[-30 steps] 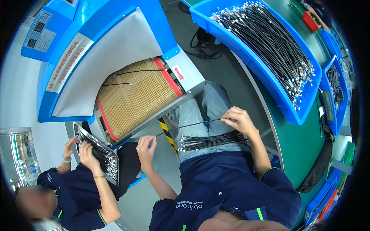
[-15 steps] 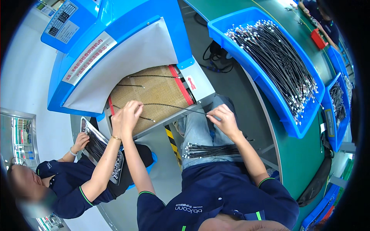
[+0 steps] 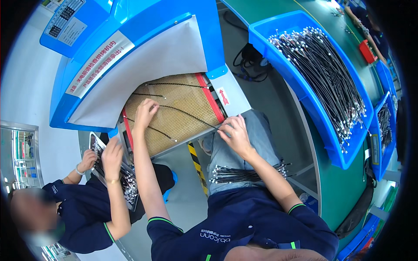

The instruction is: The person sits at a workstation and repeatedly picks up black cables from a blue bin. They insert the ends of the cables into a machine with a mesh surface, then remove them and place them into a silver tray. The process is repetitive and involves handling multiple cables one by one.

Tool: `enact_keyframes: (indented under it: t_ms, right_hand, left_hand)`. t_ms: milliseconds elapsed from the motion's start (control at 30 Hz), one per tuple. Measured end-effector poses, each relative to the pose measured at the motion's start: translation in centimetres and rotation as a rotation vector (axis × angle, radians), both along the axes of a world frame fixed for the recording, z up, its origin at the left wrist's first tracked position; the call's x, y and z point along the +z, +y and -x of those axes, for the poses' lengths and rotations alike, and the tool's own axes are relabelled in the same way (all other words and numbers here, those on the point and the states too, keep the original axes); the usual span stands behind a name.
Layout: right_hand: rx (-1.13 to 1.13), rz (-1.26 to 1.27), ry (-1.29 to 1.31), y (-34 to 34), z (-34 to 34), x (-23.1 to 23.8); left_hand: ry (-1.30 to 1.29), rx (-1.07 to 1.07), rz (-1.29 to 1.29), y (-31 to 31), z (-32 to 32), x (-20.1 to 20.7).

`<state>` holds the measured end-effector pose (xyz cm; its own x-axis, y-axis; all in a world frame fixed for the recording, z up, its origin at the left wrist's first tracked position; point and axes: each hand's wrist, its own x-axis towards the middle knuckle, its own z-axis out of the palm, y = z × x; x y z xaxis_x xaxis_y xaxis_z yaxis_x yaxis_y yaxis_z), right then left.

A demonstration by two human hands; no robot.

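Observation:
A thin black cable (image 3: 191,115) stretches between my two hands across the tan mesh conveyor belt (image 3: 191,98). My left hand (image 3: 147,113) is over the belt's left part and pinches one end of it. Over the belt's near right corner, my right hand (image 3: 234,132) has its fingers closed on the other end. Other black cables lie apart on the mesh: an upper one (image 3: 178,85), a short one (image 3: 148,95) partly under the white cover, and a lower one (image 3: 162,134) beside my left wrist. A bundle of black cables (image 3: 233,174) with white connectors rests across my lap.
The blue machine (image 3: 174,32) with its white cover (image 3: 143,65) stands over the belt. A blue bin (image 3: 344,158) full of cables sits on the green table (image 3: 333,191) at right. A co-worker (image 3: 78,217) at left holds a tray (image 3: 92,138) of cables.
My left hand has moved farther over the belt, and my right hand has come left with its cable end. The co-worker's hand has drawn back from beside my left hand to the tray.

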<state>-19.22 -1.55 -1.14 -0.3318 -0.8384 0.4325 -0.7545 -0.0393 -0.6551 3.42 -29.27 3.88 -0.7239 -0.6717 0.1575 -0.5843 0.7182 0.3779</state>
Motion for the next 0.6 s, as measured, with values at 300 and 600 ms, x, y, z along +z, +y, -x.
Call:
enact_keyframes:
  t_ms: [300,600]
  right_hand:
    - [-0.06,-0.051,0.075,-1.7,-0.6,0.2]
    - [0.013,-0.017,-0.119,2.7,1.7,0.9]
  left_hand:
    - [0.004,0.042,-0.033,-2.1,-1.1,-3.2]
    - [0.226,0.183,0.084,3.8,0.5,-0.6]
